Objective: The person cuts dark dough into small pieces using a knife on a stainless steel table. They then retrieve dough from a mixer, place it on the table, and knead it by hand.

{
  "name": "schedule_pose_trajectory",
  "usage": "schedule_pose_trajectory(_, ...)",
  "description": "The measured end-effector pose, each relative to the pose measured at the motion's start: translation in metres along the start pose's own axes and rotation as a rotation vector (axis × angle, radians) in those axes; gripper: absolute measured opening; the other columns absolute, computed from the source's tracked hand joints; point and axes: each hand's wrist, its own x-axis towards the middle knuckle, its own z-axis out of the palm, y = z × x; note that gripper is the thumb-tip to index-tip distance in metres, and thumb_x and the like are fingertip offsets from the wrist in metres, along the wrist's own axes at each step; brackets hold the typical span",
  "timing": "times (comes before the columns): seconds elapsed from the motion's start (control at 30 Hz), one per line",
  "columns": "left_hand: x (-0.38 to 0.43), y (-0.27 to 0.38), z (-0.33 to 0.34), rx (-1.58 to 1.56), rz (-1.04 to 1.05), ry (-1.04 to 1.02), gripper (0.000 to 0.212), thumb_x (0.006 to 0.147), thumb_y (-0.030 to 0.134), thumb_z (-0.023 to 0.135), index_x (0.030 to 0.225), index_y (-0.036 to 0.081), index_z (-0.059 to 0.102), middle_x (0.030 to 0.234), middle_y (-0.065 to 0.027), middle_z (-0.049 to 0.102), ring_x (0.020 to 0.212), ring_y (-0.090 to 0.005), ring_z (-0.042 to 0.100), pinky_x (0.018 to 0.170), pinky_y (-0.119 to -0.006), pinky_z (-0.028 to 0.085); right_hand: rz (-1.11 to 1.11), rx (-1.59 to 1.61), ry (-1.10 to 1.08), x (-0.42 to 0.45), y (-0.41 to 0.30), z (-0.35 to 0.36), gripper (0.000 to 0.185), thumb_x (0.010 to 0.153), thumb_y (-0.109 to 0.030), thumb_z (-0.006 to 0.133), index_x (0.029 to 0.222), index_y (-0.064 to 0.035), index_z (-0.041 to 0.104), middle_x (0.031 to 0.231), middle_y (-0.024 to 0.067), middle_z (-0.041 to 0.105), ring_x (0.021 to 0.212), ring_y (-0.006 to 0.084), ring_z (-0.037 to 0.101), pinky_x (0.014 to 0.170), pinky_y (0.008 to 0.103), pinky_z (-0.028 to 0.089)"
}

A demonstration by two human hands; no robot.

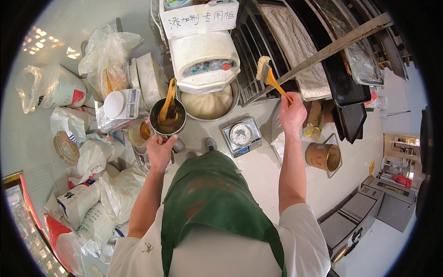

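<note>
In my left hand point(160, 151) is the rim or handle of a round metal pot point(180, 126), its exact grip partly covered by my fingers. Dark liquid lies in the pot, and a stained tool with a yellow handle point(169, 95), possibly another brush, stands tilted in it. My right hand point(292, 112) grips the orange handle of a wide pastry brush point(271, 77), pale bristles pointing up and left. The brush is in front of a metal rack point(301, 67) holding dark trays. One tray carries a long slab of pale, wrinkled dough or bread point(294, 45).
Ahead stands a white dough mixer point(204, 52), its bowl point(236, 104) holding a large dough mass point(207, 102). A digital scale with a bowl of white powder point(241, 135) sits on the floor. White sacks point(93, 221) crowd the left; a brown bucket point(315, 155) stands right.
</note>
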Motion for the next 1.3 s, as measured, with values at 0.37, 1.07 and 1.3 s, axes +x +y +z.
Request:
schedule_pose_trajectory(0.37, 0.001, -0.005, 0.004, 0.016, -0.013, -0.016, 0.056, 0.078, 0.007, 0.084, 0.069, 0.014, 0.029, 0.068, 0.0008, 0.052, 0.063, -0.0062, 0.045, 0.054, -0.026, 0.04, 0.006, -0.047, -0.016, 0.002, 0.006, -0.001, 0.016, 0.096, -0.025, 0.065, 0.106, -0.012, 0.068, 0.092, 0.0154, 0.073, 0.086, 0.0401, 0.069, 0.076, 0.0493, 0.054)
schedule_pose_trajectory(1.07, 0.0, -0.004, 0.018, 0.018, 0.003, -0.033, 0.059, 0.078, 0.004, 0.083, 0.069, 0.015, 0.026, 0.065, 0.0016, 0.049, 0.06, -0.0054, 0.042, 0.051, -0.026, 0.038, -0.045, -0.037, 0.023, 0.009, 0.018, 0.01, 0.016, 0.094, -0.021, 0.071, 0.102, -0.0083, 0.068, 0.088, 0.014, 0.072, 0.081, 0.0343, 0.07, 0.073, 0.0415, 0.054)
schedule_pose_trajectory(1.3, -0.002, -0.003, 0.021, 0.011, -0.013, -0.042, 0.059, 0.078, 0.004, 0.084, 0.069, 0.015, 0.027, 0.064, 0.0014, 0.05, 0.059, -0.0049, 0.043, 0.051, -0.026, 0.038, -0.044, -0.013, -0.011, 0.011, 0.019, 0.015, 0.017, 0.095, -0.024, 0.068, 0.105, -0.0108, 0.066, 0.09, 0.0132, 0.072, 0.083, 0.0359, 0.07, 0.074, 0.0441, 0.054)
